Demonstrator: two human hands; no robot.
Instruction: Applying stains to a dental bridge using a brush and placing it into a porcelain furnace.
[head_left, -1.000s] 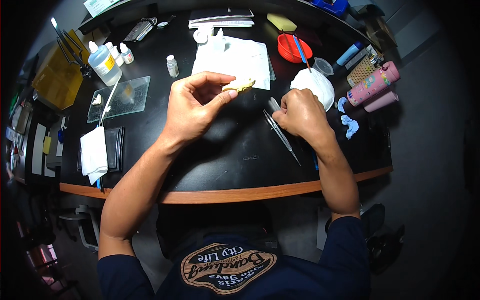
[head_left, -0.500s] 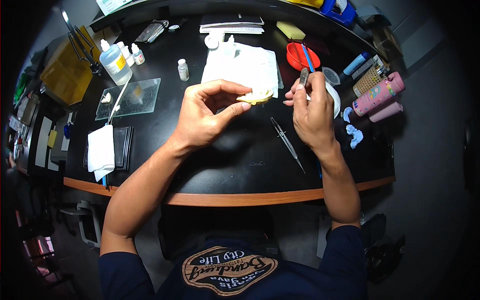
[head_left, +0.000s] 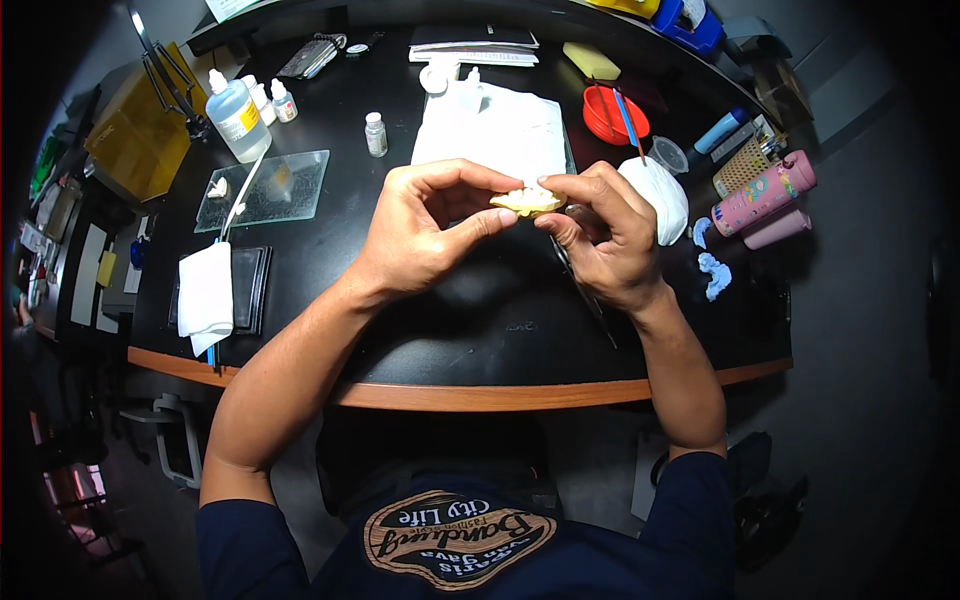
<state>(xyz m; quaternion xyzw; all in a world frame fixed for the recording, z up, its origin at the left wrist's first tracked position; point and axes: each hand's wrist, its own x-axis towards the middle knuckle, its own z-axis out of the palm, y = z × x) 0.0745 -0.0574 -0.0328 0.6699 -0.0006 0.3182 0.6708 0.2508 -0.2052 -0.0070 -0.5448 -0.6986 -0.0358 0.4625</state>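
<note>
Between my two hands is a small yellow dental cast with a row of pale teeth along its top. My left hand is closed, its thumb and forefinger pinching the cast's left end. At the right end, my right hand grips the cast between thumb and fingertips, with the other fingers curled. Metal tweezers lie on the black table below and partly behind my right hand. White paper sheets are spread just beyond the cast.
A glass slab, a squeeze bottle and a small vial stand or lie to the left. On the right are a red bowl, a blue-handled brush, a white rounded thing, blue putty pieces and a pink tumbler.
My right hand has moved left and taken hold of the cast's right end. The metal-ended tool it held is no longer visible. My left hand keeps its pinch, and the cast sits slightly further right.
</note>
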